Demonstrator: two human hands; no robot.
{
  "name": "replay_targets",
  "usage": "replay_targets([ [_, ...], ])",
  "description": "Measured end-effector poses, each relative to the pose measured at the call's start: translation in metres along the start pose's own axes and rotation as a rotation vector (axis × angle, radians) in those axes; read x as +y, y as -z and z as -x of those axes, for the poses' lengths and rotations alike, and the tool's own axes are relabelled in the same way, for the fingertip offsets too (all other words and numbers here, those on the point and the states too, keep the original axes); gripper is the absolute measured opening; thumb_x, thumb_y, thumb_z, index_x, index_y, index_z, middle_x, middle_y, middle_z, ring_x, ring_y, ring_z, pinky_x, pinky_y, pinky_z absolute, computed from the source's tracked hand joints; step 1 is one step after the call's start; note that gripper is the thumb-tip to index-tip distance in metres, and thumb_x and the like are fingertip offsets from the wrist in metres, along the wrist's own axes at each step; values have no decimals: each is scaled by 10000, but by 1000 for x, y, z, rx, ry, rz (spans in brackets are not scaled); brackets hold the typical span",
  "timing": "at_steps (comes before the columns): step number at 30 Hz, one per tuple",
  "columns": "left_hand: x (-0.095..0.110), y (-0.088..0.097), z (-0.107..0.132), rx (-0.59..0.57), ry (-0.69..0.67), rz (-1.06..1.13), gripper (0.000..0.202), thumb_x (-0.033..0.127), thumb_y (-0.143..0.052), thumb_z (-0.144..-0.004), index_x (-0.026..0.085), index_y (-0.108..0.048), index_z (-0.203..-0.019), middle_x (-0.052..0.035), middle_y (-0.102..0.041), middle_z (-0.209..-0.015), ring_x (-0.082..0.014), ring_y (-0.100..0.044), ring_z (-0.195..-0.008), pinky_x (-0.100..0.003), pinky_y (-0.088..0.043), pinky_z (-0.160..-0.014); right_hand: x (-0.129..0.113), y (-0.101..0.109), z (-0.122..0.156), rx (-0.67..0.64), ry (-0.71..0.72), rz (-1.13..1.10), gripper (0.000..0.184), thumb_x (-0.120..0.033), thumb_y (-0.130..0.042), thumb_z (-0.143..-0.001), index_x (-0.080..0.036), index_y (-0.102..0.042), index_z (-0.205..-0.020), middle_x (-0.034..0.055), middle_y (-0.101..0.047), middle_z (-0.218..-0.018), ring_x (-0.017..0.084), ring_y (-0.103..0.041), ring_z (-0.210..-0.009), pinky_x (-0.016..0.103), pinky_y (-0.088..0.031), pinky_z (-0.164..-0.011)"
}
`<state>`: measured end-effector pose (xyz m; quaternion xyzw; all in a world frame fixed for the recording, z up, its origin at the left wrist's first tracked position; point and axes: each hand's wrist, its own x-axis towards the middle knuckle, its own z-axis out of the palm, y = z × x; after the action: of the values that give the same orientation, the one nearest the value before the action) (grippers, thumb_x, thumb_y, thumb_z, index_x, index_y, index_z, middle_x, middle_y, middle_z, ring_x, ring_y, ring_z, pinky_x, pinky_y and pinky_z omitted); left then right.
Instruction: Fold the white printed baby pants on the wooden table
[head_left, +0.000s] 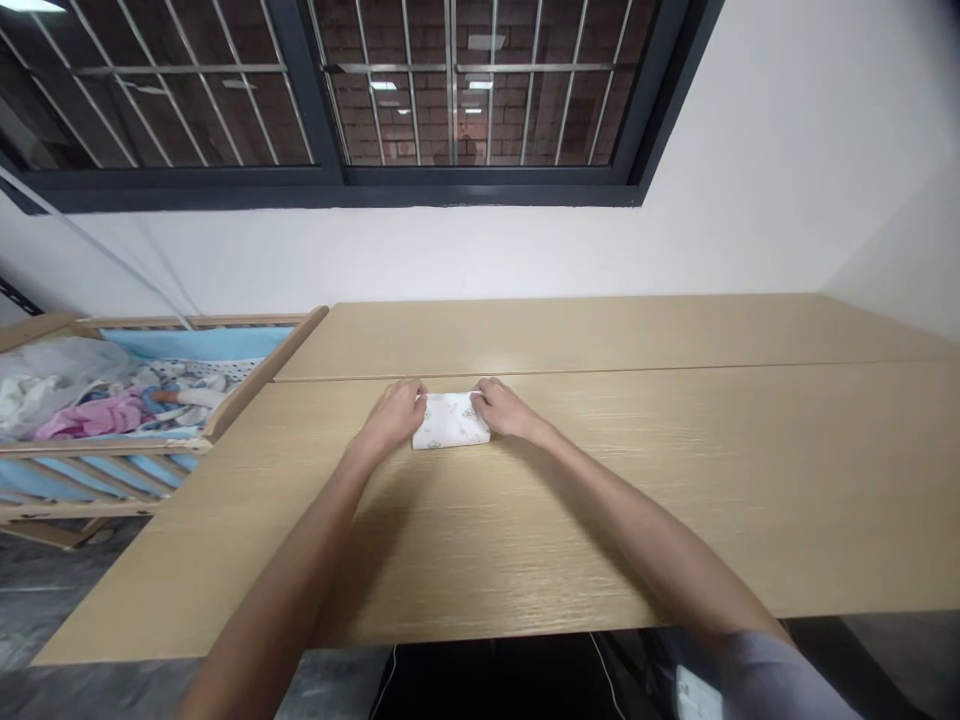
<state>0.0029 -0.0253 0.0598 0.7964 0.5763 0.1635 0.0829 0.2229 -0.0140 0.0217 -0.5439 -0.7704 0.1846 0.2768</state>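
Note:
A small folded white cloth (451,421) with a faint printed pattern is at the middle of the light wooden table (600,480). My left hand (397,412) pinches its upper left corner, thumb toward the cloth. At the upper right corner my right hand (502,406) grips it the same way. Between the two hands the cloth is stretched flat, its lower edge toward me. Whether it rests fully on the tabletop or is slightly raised, I cannot tell.
To the left stands a wooden crib (266,375) with blue lining, holding a pink cloth (97,414), other fabrics and a plastic bag (64,365). A white wall and a dark-framed barred window (480,188) rise behind the table. Thin white cables (607,675) hang below its front edge.

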Motion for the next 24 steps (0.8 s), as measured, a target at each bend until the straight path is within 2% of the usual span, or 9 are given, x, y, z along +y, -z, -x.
replay_targets([
  [3, -6, -28, -11, 65, 35, -59, 319, 203, -371, -982, 128, -667, -1073, -182, -693, -1136, -281, -608, -1098, -375, -447, -954, 13, -18, -6, 88, -29, -33, 152, -227, -454, -983, -157, -580, -1031, 139, -660, -1087, 227, -591, -1046, 328, -440, -893],
  [6, -10, -46, -12, 109, 49, -100, 346, 210, -344, -1003, 111, -662, -1100, -201, -684, -1128, -299, -605, -1089, -411, -451, -967, 24, -31, -7, 128, -82, -78, 159, -245, -467, -979, -157, -561, -1072, 132, -652, -1091, 225, -593, -1029, 341, -451, -903],
  [8, -11, -50, -10, 135, 41, -114, 360, 216, -338, -1007, 101, -663, -1111, -209, -682, -1122, -314, -608, -1085, -433, -456, -969, 25, -33, -5, 159, -97, -111, 189, -273, -473, -977, -157, -556, -1103, 129, -646, -1091, 229, -597, -1019, 350, -465, -906],
  [10, -8, -50, -6, 173, 29, -122, 386, 232, -330, -1013, 77, -636, -1190, -234, -657, -1197, -342, -588, -1143, -470, -446, -997, 20, -30, -1, 257, -84, -113, 248, -300, -464, -982, -149, -550, -1159, 151, -627, -1140, 247, -590, -1067, 373, -467, -945],
  [13, 0, -52, 3, 239, -38, -108, 462, 292, -294, -1038, 73, -492, -1393, -231, -547, -1417, -330, -506, -1306, -483, -388, -1101, 4, -21, 12, 385, 62, -9, 334, -317, -404, -1007, -126, -559, -1233, 189, -599, -1235, 282, -544, -1189, 429, -414, -1056],
  [16, 8, -62, 12, 245, -197, -37, 573, 396, -232, -1054, 48, -363, -1490, -224, -436, -1544, -296, -396, -1440, -467, -323, -1188, -11, -20, 25, 209, 303, 141, 430, -284, -351, -1014, -107, -537, -1359, 188, -574, -1372, 287, -499, -1290, 456, -355, -1132],
  [18, 10, -72, 17, 176, -229, -21, 677, 468, -193, -1049, -10, -303, -1515, -258, -355, -1589, -312, -312, -1498, -481, -287, -1218, -13, -25, 31, 68, 382, 224, 513, -258, -344, -1001, -85, -452, -1472, 176, -493, -1504, 283, -429, -1393, 457, -304, -1182],
  [21, 7, -84, 21, 51, -165, -88, 773, 545, -178, -1032, -31, -238, -1546, -261, -248, -1635, -329, -201, -1541, -504, -214, -1249, -8, -35, 35, -34, 372, 314, 593, -272, -350, -995, -60, -353, -1548, 162, -392, -1595, 273, -316, -1493, 456, -208, -1241],
  [24, 2, -87, 23, 13, -127, -146, 784, 578, -184, -1024, 23, -204, -1578, -216, -183, -1665, -316, -133, -1557, -510, -170, -1260, -2, -39, 37, -48, 316, 355, 628, -340, -354, -1007, -61, -323, -1569, 164, -349, -1617, 284, -275, -1517, 471, -166, -1256],
])
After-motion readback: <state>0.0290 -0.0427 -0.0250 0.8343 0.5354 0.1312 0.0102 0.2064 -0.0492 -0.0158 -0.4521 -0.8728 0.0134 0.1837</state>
